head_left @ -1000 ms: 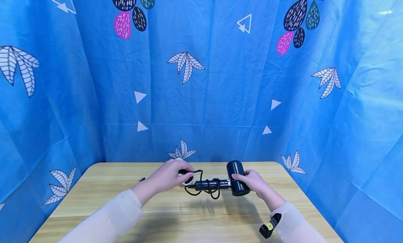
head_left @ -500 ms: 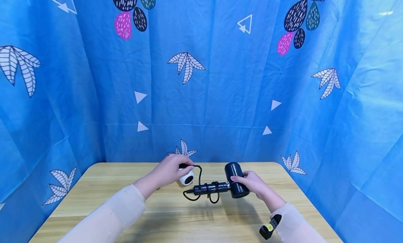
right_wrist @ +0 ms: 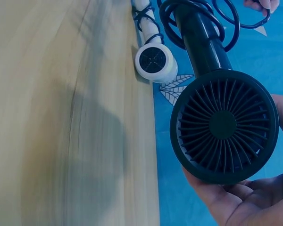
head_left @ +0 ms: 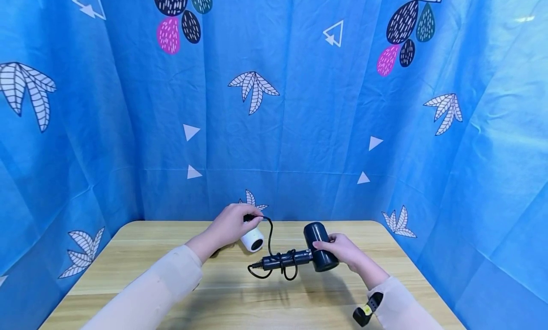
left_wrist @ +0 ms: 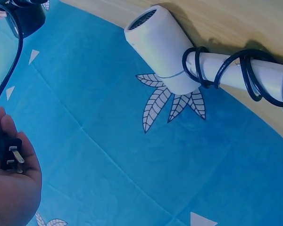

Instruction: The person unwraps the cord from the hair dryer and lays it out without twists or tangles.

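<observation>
My right hand (head_left: 344, 249) grips the barrel of a black hair dryer (head_left: 318, 239), held above the table. Its handle points left, with the black cord (head_left: 270, 235) wound loosely round it. The right wrist view shows the ribbed round intake grille (right_wrist: 223, 124) facing the camera, with the fingers round the barrel. My left hand (head_left: 233, 223) pinches the plug end of that cord, up and to the left of the dryer. In the left wrist view the two-pin plug (left_wrist: 12, 153) lies in the fingers, prongs showing.
A white hair dryer (left_wrist: 162, 47), dark cord wrapped round its handle, lies on the wooden table (head_left: 257, 296) near the back edge, behind the left hand. A blue patterned curtain (head_left: 274, 130) encloses the table at the back and sides. A black strap device (head_left: 367, 308) sits on the right wrist.
My left hand has risen, drawing the cord up and uncovering more of the white hair dryer. The black hair dryer has shifted slightly left and its handle has dipped.
</observation>
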Motion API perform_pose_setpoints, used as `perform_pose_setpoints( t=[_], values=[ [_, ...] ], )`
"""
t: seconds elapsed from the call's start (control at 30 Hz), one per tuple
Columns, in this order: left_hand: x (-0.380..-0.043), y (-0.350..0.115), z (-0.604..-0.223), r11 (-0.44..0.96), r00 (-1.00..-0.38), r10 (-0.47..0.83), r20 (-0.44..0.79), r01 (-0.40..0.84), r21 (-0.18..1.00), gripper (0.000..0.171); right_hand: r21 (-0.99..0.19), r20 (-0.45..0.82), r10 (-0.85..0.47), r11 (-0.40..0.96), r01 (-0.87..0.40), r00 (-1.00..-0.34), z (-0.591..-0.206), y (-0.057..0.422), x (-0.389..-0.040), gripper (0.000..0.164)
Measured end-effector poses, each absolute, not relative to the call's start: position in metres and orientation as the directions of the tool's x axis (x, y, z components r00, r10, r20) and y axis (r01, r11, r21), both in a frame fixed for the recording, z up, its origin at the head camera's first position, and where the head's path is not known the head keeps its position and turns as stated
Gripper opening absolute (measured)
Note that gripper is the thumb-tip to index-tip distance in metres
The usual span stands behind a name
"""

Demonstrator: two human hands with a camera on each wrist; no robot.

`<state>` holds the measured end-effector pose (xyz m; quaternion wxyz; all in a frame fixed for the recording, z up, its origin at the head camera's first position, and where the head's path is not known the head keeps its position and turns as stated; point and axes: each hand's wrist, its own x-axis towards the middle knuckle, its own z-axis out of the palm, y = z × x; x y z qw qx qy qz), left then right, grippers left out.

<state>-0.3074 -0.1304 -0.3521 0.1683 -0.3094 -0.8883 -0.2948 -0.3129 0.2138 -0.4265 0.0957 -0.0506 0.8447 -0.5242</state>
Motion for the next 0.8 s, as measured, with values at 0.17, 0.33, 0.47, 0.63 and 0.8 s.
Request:
perform_pose_setpoints(
  t=[0.17,0.33,0.47,0.63,0.8],
  values=[
    [-0.309,-0.130,-0.353,0.641,-0.775,0.420,0.472,0.621,0.451,0.014,-0.895,-0.122,-0.193,0.446,0.024,-0.974,-0.426,0.214,-0.314,0.065],
    [-0.313,-0.130,-0.355,0.655,-0.798,0.387,0.462,0.590,0.471,0.014,-0.896,-0.117,-0.195,0.443,0.019,-0.974,-0.425,0.215,-0.313,0.066],
    [-0.316,-0.129,-0.358,0.670,-0.818,0.356,0.453,0.561,0.487,0.015,-0.899,-0.113,-0.206,0.437,0.012,-0.972,-0.424,0.215,-0.313,0.065],
    [-0.319,-0.130,-0.363,0.682,-0.845,0.315,0.433,0.518,0.516,0.017,-0.902,-0.118,-0.204,0.432,0.018,-0.972,-0.426,0.215,-0.314,0.064],
    [-0.324,-0.131,-0.367,0.681,-0.864,0.292,0.410,0.489,0.545,0.017,-0.906,-0.112,-0.210,0.423,0.013,-0.971,-0.426,0.216,-0.314,0.063]
  ],
)
